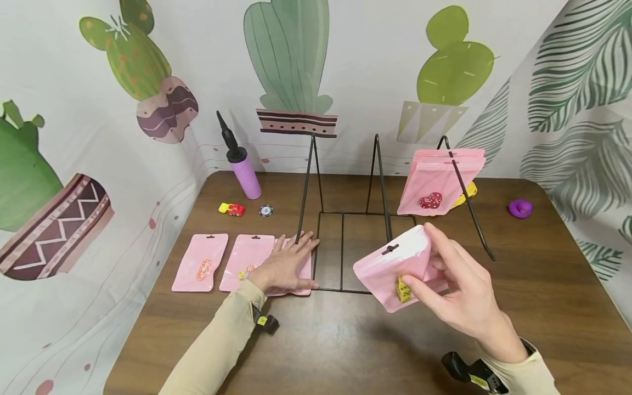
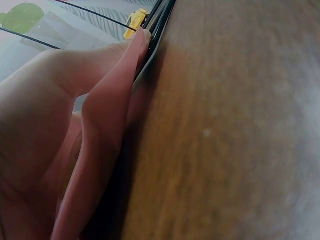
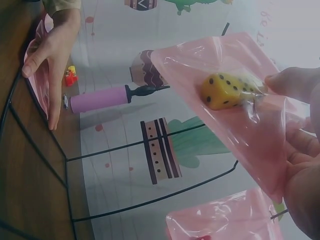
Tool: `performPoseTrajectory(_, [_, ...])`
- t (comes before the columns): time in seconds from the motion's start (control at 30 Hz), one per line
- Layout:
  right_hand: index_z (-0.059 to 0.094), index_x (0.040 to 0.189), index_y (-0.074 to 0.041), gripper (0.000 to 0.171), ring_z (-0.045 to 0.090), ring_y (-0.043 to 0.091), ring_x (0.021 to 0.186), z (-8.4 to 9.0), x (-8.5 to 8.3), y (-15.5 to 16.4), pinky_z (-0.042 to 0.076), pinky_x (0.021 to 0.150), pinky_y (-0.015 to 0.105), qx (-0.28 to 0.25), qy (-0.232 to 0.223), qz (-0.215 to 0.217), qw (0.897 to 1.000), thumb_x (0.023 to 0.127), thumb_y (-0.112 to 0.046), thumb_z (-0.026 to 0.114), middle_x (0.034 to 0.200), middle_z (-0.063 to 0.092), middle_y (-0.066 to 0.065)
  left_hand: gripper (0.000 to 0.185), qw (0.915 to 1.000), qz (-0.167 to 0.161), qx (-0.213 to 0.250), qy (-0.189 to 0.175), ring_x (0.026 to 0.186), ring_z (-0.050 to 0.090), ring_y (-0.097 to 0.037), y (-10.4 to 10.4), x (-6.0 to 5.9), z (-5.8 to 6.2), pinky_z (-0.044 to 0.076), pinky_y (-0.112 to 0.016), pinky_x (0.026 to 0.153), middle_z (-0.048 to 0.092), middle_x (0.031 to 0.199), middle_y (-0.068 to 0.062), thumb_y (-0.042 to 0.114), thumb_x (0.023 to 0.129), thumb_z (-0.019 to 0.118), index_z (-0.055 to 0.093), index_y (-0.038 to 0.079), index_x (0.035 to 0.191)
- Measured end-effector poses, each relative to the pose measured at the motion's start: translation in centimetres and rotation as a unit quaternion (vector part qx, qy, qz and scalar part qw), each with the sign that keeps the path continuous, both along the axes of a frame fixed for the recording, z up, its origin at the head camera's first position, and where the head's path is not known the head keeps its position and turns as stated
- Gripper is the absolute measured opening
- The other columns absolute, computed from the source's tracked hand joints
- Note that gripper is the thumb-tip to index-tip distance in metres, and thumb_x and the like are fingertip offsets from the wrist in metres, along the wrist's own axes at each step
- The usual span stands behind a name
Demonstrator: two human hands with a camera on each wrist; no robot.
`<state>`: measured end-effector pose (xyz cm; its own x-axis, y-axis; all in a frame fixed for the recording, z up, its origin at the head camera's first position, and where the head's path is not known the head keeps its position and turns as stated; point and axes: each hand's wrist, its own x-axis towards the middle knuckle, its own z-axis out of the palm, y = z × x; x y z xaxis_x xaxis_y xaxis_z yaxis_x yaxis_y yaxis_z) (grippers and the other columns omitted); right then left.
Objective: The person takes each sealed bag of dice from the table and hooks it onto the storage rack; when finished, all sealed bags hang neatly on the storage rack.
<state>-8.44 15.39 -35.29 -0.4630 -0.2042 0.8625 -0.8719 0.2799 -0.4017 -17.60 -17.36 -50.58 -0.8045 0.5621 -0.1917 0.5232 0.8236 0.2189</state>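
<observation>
My right hand (image 1: 466,285) pinches a pink pouch (image 1: 382,269) between thumb and fingers, in the air at the front of the black wire rack (image 1: 342,247). Yellow dice (image 3: 220,91) with black dots show through its clear front, and a hang slot is near its top edge. My left hand (image 1: 286,266) lies with fingers spread on another pink pouch (image 1: 305,269) by the rack's left side, hiding most of it. Two more pouches lie left of that hand: one pouch (image 1: 199,263) with orange dice, one (image 1: 237,255) with small yellow and orange dice.
Pink pouches (image 1: 410,186) with red dice hang on the rack's right prong. A purple hand pump (image 1: 246,173) stands at the back left, near a red-and-yellow toy car (image 1: 232,209) and a poker chip (image 1: 266,210). A yellow toy (image 1: 469,192) and purple duck (image 1: 520,208) are at the back right.
</observation>
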Motion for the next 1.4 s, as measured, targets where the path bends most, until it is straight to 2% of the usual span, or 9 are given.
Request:
performPoseTrajectory(0.3, [0.049, 0.126, 0.021, 0.070, 0.057, 0.002, 0.066, 0.0, -0.1, -0.3, 0.045, 0.043, 0.012, 0.006, -0.013, -0.011, 1.000, 0.087, -0.033, 0.072, 0.081, 0.057, 0.019, 0.109, 1.0000, 0.000, -0.002, 0.009, 0.150, 0.013, -0.034, 0.0, 0.1, 0.1, 0.005, -0.060, 0.119, 0.006, 0.166, -0.004, 0.077, 0.074, 0.060, 0.015, 0.024, 0.158])
performPoseTrajectory(0.43, [0.051, 0.127, 0.018, 0.073, 0.057, 0.002, 0.072, -0.6, -0.7, -0.3, 0.047, 0.049, 0.011, 0.021, -0.020, -0.055, 0.998, 0.087, -0.040, 0.071, 0.086, 0.060, 0.018, 0.109, 0.9999, -0.002, -0.004, 0.013, 0.149, 0.015, -0.033, 0.0, 0.1, 0.1, 0.005, -0.060, 0.119, 0.006, 0.166, -0.004, 0.078, 0.074, 0.059, 0.015, 0.024, 0.158])
performPoseTrajectory(0.53, [0.053, 0.129, 0.014, 0.073, 0.055, 0.006, 0.073, -1.3, -2.2, -0.6, 0.046, 0.056, 0.010, 0.032, -0.011, -0.105, 0.994, 0.087, -0.044, 0.069, 0.087, 0.061, 0.017, 0.109, 0.9999, -0.003, -0.004, 0.015, 0.149, 0.015, -0.032, 0.0, 0.1, 0.1, 0.005, -0.060, 0.119, 0.006, 0.166, -0.004, 0.077, 0.075, 0.059, 0.014, 0.024, 0.158])
performPoseTrajectory(0.7, [0.053, 0.133, 0.007, 0.070, 0.054, 0.019, 0.069, -2.3, -6.0, -1.5, 0.045, 0.060, 0.017, 0.020, 0.011, -0.181, 0.983, 0.087, -0.044, 0.069, 0.085, 0.059, 0.019, 0.108, 0.9999, -0.004, 0.007, 0.012, 0.150, 0.015, -0.030, -0.1, 0.3, -0.1, 0.004, -0.061, 0.118, 0.006, 0.165, -0.005, 0.076, 0.075, 0.060, 0.016, 0.022, 0.158])
performPoseTrajectory(0.83, [0.050, 0.137, 0.004, 0.070, 0.053, 0.028, 0.071, -2.6, -9.4, -2.4, 0.045, 0.062, 0.030, 0.017, 0.020, -0.222, 0.975, 0.082, -0.032, 0.076, 0.086, 0.058, 0.022, 0.108, 0.9999, -0.002, 0.007, 0.012, 0.150, 0.014, -0.031, -0.1, 0.3, -0.3, 0.005, -0.061, 0.118, 0.007, 0.165, -0.005, 0.076, 0.075, 0.060, 0.017, 0.022, 0.157])
performPoseTrajectory(0.97, [0.047, 0.139, 0.005, 0.071, 0.053, 0.033, 0.075, -2.5, -12.1, -2.9, 0.044, 0.064, 0.037, 0.019, 0.014, -0.249, 0.968, 0.079, -0.019, 0.078, 0.090, 0.057, 0.025, 0.109, 1.0000, -0.002, 0.002, 0.008, 0.150, 0.014, -0.033, 0.0, 0.4, -0.4, 0.005, -0.061, 0.118, 0.007, 0.165, -0.006, 0.077, 0.074, 0.060, 0.017, 0.022, 0.157])
performPoseTrajectory(1.13, [0.048, 0.138, 0.005, 0.066, 0.053, 0.034, 0.075, -2.2, -13.7, -3.3, 0.045, 0.065, 0.038, 0.006, -0.001, -0.262, 0.965, 0.081, -0.017, 0.075, 0.090, 0.057, 0.025, 0.108, 1.0000, -0.005, 0.002, 0.007, 0.150, 0.013, -0.035, 0.1, 0.5, -0.4, 0.006, -0.062, 0.118, 0.007, 0.165, -0.006, 0.077, 0.074, 0.059, 0.018, 0.022, 0.157])
performPoseTrajectory(1.4, [0.049, 0.138, 0.001, 0.068, 0.056, 0.030, 0.072, -2.0, -14.5, -3.2, 0.047, 0.060, 0.036, -0.014, -0.020, -0.255, 0.967, 0.079, -0.018, 0.078, 0.095, 0.060, 0.023, 0.108, 0.9999, -0.003, 0.011, 0.011, 0.150, 0.011, -0.034, 0.1, 0.2, 0.0, 0.005, -0.062, 0.118, 0.009, 0.165, -0.006, 0.076, 0.074, 0.061, 0.018, 0.022, 0.157])
